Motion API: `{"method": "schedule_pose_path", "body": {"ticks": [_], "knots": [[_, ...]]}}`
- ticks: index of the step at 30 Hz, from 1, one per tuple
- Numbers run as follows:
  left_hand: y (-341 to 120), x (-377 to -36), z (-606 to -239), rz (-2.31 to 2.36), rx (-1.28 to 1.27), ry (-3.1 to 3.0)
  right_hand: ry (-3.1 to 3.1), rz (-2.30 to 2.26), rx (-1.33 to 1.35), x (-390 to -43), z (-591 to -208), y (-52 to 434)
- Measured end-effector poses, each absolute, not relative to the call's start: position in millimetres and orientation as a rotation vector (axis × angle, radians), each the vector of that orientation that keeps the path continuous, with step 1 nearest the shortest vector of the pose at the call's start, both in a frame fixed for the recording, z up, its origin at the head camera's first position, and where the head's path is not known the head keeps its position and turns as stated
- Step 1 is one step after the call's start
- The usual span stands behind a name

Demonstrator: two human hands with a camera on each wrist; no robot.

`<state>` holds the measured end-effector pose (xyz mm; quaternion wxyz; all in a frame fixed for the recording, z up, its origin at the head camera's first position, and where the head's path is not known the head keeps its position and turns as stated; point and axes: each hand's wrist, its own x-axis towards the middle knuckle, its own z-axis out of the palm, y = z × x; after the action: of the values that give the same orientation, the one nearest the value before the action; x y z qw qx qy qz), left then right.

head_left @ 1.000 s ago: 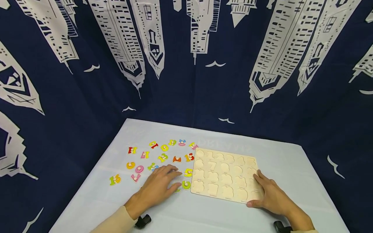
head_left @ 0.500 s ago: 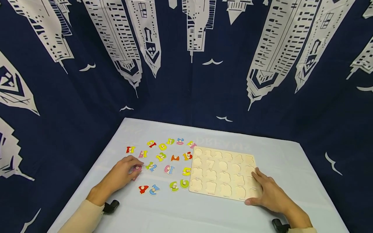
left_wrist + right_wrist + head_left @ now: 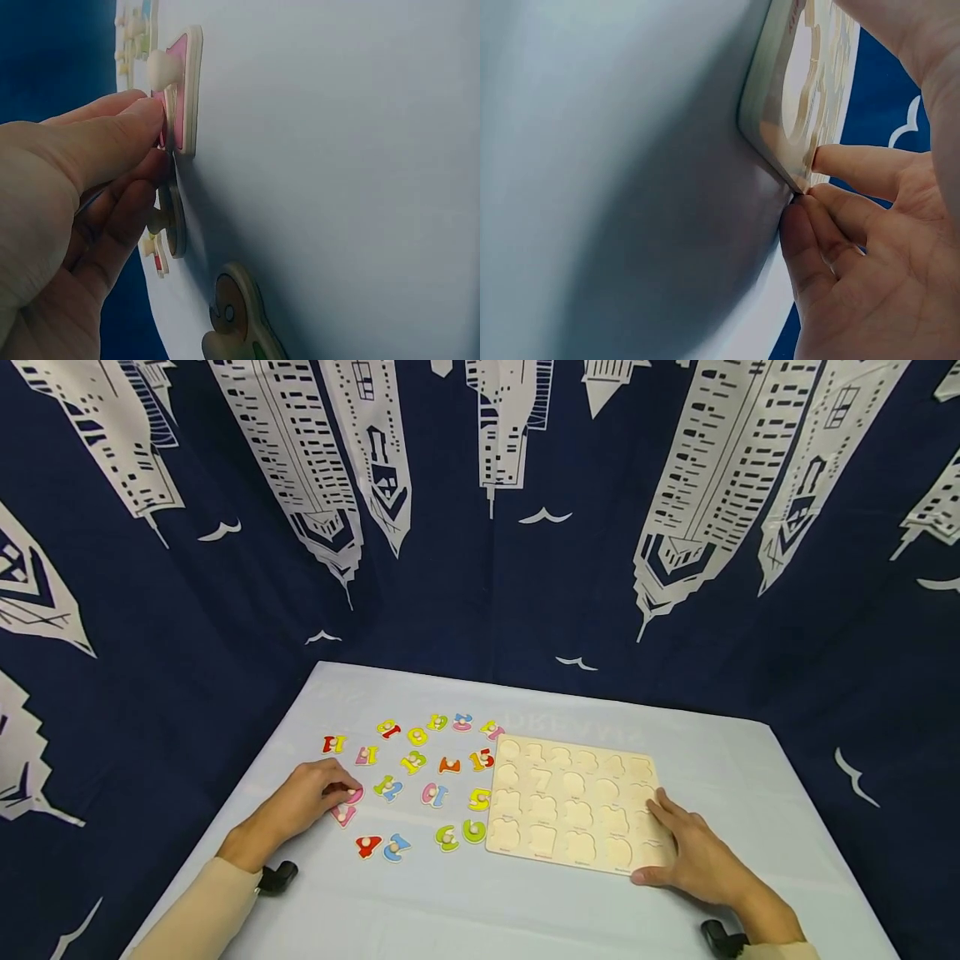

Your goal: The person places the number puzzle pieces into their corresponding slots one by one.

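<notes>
Here your left hand [image 3: 303,800] sits among the loose number pieces on the bench [image 3: 465,910], its fingertips [image 3: 142,120] closed on a pink piece [image 3: 351,794], which the left wrist view shows tipped up off the cloth with its pale knob [image 3: 163,66] just above your grip. That piece looks like thin painted wood: light, stiff, and smooth enough on its flat faces to slide if you press it. The knob is the natural place to take it, since pinching the thin edge gives little to hold. Other pieces lie close by, one [image 3: 343,814] just beside your fingers, so a wide grip would likely nudge them.

Your right hand [image 3: 693,860] rests on the near right corner of the board [image 3: 573,802], fingers laid flat on top and thumb at the edge; the right wrist view shows the fingers [image 3: 855,169] hooked round that corner. The board seems rigid and fairly light, apt to skate on the smooth cloth unless you hold it down. Its cut-outs are all vacant.
</notes>
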<state>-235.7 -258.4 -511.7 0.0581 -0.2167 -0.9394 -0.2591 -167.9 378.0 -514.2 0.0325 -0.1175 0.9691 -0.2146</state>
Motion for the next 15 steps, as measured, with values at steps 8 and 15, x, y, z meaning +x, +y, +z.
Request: {"method": "schedule_pose_path", "body": {"ticks": [8,15], "knots": [[-253,-237,-508,-0.726,-0.651,-2.846,2.975,-0.679,-0.364,-168,-514,378],[-230,-243,-498,-0.739,-0.646,-2.822,2.987,-0.676,-0.364,-168,-515,378]]}}
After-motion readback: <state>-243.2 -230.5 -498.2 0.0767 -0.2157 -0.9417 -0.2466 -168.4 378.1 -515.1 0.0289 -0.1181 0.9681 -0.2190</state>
